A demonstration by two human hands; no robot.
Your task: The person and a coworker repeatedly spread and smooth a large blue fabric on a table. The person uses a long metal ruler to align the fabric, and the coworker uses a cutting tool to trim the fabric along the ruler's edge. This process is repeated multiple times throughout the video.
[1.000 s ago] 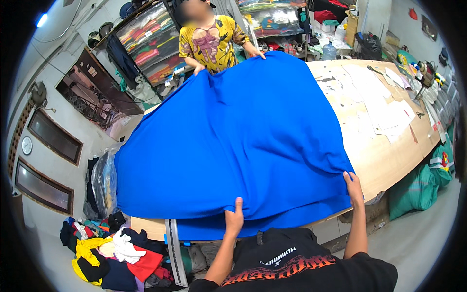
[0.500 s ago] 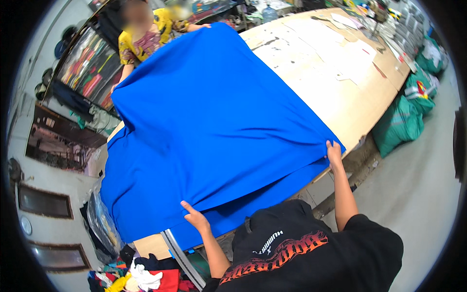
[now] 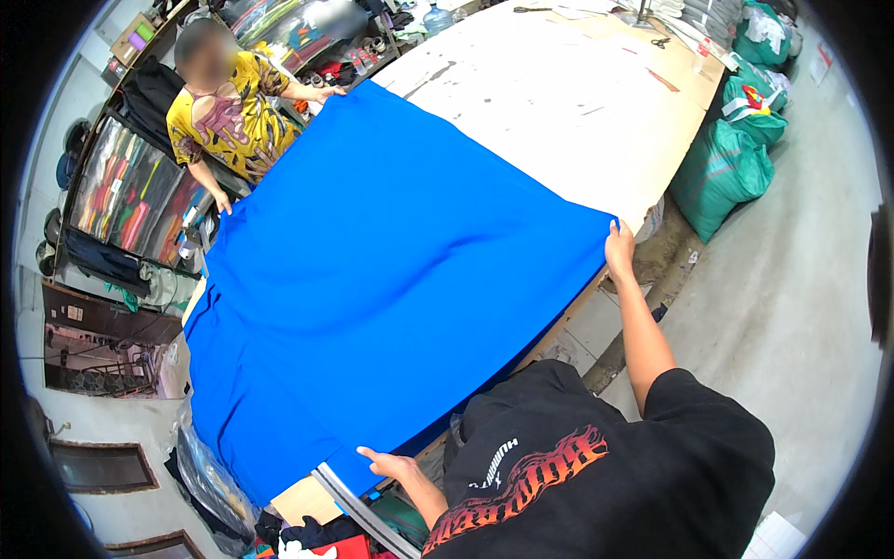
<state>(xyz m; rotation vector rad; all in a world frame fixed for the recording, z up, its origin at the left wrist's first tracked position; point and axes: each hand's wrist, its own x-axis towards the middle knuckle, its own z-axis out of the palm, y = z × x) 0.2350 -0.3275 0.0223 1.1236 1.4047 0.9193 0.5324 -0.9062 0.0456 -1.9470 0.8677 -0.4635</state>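
Note:
A wide bright-blue cloth [image 3: 391,252] spreads over the table, with a soft fold running across its middle. My right hand [image 3: 619,250] grips its near right corner at the table's edge. Lower down, my left hand [image 3: 386,463] is closed on the near edge, thumb stretched out over the fabric and the other fingers mostly hidden. Across the table a person in a yellow patterned top [image 3: 228,116] holds the far edge, one hand [image 3: 326,94] at the far corner and the other hand [image 3: 223,202] at the left side.
The pale tabletop [image 3: 549,102] bears scissors [image 3: 659,43] at its far right. Green sacks [image 3: 722,177] stand on the floor at the right. A grey-striped strip [image 3: 363,512] lies by my left arm, near piled clothes. Shelves of folded fabrics [image 3: 130,186] stand at the left.
The cloth has come down flatter and its raised far side is lower. My right hand has moved up with its corner; my left hand sits lower. The other person now shows more fully.

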